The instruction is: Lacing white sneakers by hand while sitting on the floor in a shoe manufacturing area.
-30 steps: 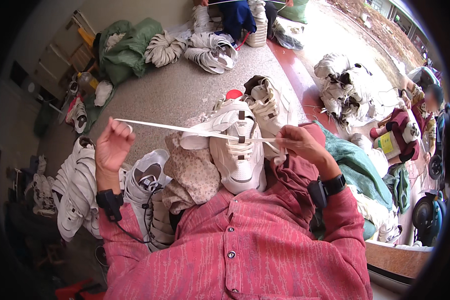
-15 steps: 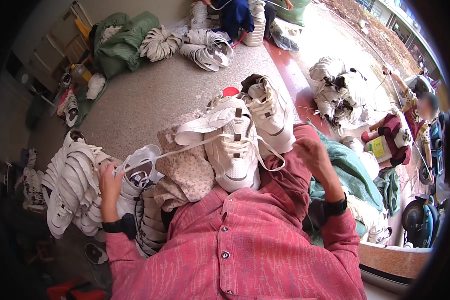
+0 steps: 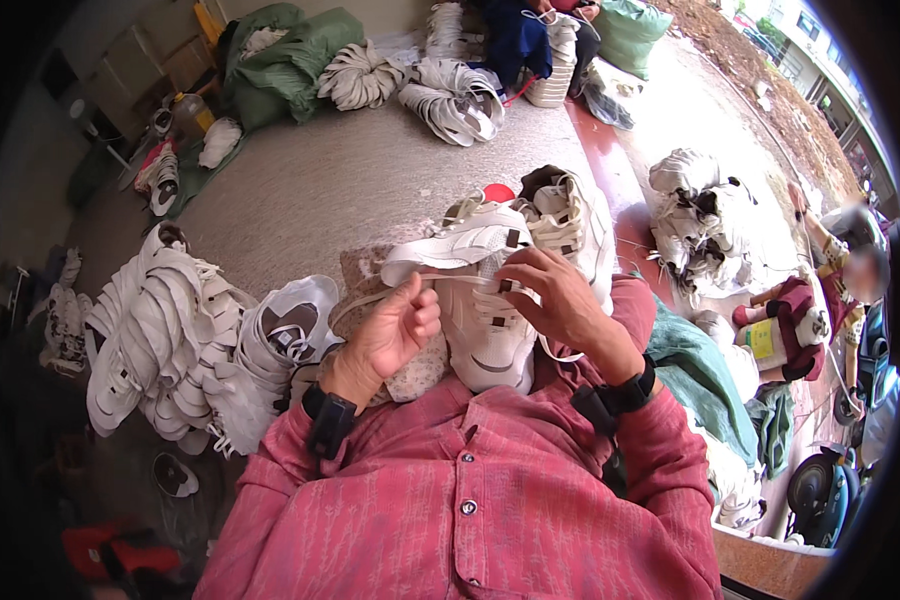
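A white sneaker upper [image 3: 485, 340] lies toe toward me on my lap, partly covered by my hands. My left hand [image 3: 395, 335] is closed in a pinch on its pale shoelace [image 3: 450, 279], left of the shoe. Bent over the lacing, the fingers of my right hand [image 3: 565, 305] are closed at the lace's other end; its thumb is mostly hidden. A loose white shoe piece [image 3: 460, 250] lies across the top of this upper. Another white sneaker upper [image 3: 595, 240] rests just behind and to the right, with a red round object [image 3: 498, 193] beside it.
Stacked white uppers [image 3: 155, 345] stand at my left, more bundles [image 3: 455, 100] on the far floor. Green sacks [image 3: 295, 65] are at the back left; green cloth [image 3: 705, 340] lies at my right. One person [image 3: 520, 40] sits ahead, another [image 3: 835, 280] at the right.
My left hand has come in from the far left toward the shoe, still holding the lace. My right hand has moved left onto the lacing. The view has shifted slightly.
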The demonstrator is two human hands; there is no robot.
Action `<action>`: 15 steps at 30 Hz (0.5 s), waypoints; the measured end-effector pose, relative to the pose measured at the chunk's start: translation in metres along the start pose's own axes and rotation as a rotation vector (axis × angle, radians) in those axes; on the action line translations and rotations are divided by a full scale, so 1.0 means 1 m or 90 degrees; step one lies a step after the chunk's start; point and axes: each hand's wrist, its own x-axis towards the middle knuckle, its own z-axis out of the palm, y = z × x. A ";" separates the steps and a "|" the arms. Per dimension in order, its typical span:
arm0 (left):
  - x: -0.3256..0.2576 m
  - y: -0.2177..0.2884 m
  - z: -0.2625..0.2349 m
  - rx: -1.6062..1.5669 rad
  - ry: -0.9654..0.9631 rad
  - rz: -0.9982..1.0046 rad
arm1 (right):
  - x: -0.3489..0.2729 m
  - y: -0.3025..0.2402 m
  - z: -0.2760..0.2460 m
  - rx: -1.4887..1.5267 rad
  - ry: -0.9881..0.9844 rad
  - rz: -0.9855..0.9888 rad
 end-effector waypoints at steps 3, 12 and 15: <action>-0.012 0.016 -0.014 -0.092 0.011 0.116 | 0.014 -0.003 0.006 -0.027 0.011 -0.009; -0.109 0.064 -0.038 0.188 0.249 0.496 | 0.043 0.008 0.027 -0.093 0.033 0.018; -0.110 0.059 -0.013 0.167 0.286 0.526 | 0.056 0.023 0.034 -0.095 0.046 -0.028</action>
